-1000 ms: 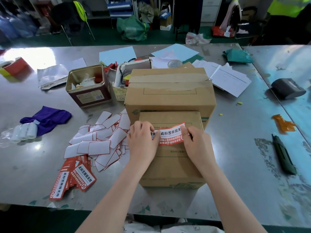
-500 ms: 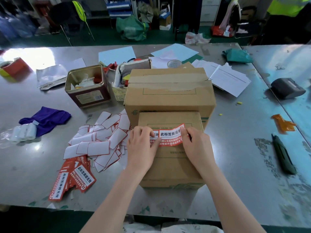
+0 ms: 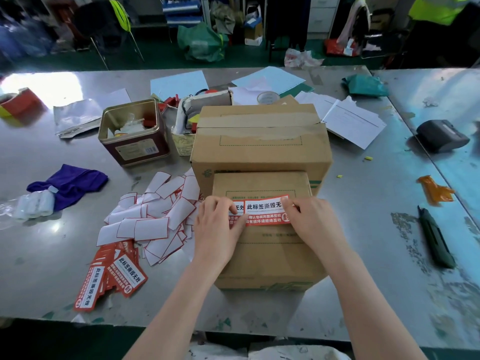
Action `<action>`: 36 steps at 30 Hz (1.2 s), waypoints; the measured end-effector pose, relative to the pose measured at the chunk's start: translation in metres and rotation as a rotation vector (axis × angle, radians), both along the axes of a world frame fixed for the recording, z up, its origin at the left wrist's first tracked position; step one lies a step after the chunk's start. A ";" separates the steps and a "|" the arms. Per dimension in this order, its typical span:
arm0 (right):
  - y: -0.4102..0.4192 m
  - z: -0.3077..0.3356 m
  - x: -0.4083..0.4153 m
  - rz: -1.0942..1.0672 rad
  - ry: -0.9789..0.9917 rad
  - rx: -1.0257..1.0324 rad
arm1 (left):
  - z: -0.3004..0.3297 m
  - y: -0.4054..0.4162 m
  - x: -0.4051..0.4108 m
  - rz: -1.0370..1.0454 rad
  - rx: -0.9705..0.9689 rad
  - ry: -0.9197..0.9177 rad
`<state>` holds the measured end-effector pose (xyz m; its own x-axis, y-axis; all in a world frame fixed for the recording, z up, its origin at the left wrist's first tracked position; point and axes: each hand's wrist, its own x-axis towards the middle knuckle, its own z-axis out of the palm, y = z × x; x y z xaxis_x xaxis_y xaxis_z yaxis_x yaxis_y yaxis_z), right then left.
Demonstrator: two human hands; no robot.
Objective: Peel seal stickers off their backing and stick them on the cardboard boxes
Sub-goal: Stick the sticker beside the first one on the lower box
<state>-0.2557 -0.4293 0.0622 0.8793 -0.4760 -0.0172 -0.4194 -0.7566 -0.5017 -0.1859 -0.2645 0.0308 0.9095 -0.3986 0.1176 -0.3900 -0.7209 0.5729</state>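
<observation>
Both hands formed the grip on one seal sticker (image 3: 262, 210): the left hand (image 3: 219, 229) lay with fingers nearly straight over the sticker's left end, thumb pressing along its lower edge, while the right hand (image 3: 315, 226) pinched the right end between thumb and forefinger. Sticker position: across the top face of the small cardboard box (image 3: 265, 245), which stood on the worktop (image 3: 363, 203) directly in front of the large cardboard box (image 3: 259, 141). Compared with one second before, the sticker had come down from a tilted, partly lifted pose to lie almost flat and level on the small box, and the left fingers had slid outward to uncover more of the print. By this reading the sticker was placed and needed only smoothing at its right end. Left of the small box lay a heap of white peeled backings (image 3: 150, 216); nearer the person than that heap, a stack of unused seal stickers (image 3: 111, 276). Behind the heap stood an open square tin (image 3: 132, 133).
</observation>
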 end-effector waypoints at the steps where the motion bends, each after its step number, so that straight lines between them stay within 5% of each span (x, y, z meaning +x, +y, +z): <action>1: -0.001 0.001 0.000 -0.003 -0.001 0.010 | 0.000 0.000 0.000 0.001 0.001 0.002; 15: -0.003 -0.001 -0.001 -0.246 -0.128 0.266 | 0.002 0.000 0.000 0.000 -0.003 0.016; 19: -0.002 -0.005 -0.009 -0.376 -0.303 0.383 | 0.002 0.001 -0.004 0.001 0.023 -0.068; 22: 0.003 -0.010 -0.016 -0.490 -0.455 0.525 | 0.010 -0.002 -0.020 -0.169 0.188 -0.177; 26: -0.001 -0.012 -0.016 -0.532 -0.521 0.639 | 0.015 -0.007 -0.036 -0.392 0.426 -0.083; 36: -0.004 -0.016 -0.017 -0.591 -0.657 0.803 | 0.012 -0.036 -0.032 -0.543 0.475 -0.099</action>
